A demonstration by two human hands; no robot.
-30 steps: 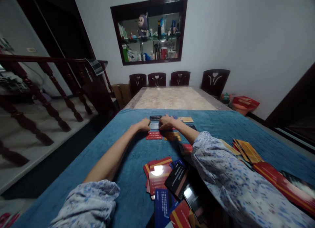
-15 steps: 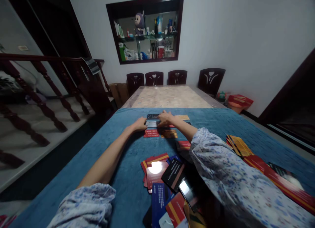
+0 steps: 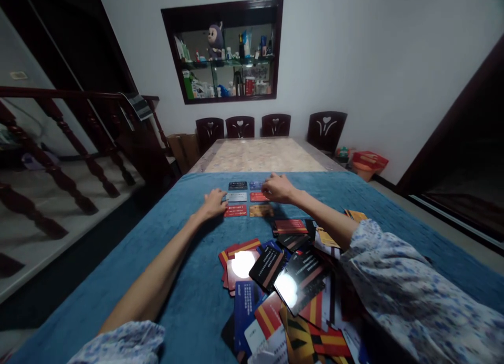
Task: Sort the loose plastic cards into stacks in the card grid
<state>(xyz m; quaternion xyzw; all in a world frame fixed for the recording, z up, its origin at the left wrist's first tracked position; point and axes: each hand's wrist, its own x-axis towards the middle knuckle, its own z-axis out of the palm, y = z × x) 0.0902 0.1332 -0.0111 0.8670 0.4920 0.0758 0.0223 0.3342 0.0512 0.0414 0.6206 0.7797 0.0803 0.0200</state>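
Bank-style cards lie in a small grid on the blue cloth. On its left side are a black card [image 3: 238, 185], a silver card [image 3: 238, 197] and a red card [image 3: 236, 211]. Beside them lie a blue card [image 3: 255, 185], another red card [image 3: 258, 197] and a gold card [image 3: 261, 211]. My left hand [image 3: 214, 202] rests at the left edges of the silver and lower red cards, fingers apart. Over the right ends of the blue and upper red cards is my right hand [image 3: 277, 188], fingers bent downward and loosely apart. It hides whatever lies beneath it.
A loose heap of mixed cards [image 3: 303, 280] spreads nearer to me, partly under my right sleeve [image 3: 413, 285]. More yellow cards [image 3: 356, 215] lie at the right. Beyond the blue cloth [image 3: 189, 296] the pale tabletop [image 3: 260, 154] continues toward several dark chairs [image 3: 240, 127].
My right hand has moved right from the middle of the grid, uncovering the silver card and more of the upper red card. My left hand stays by the left edge. The view has shifted slightly.
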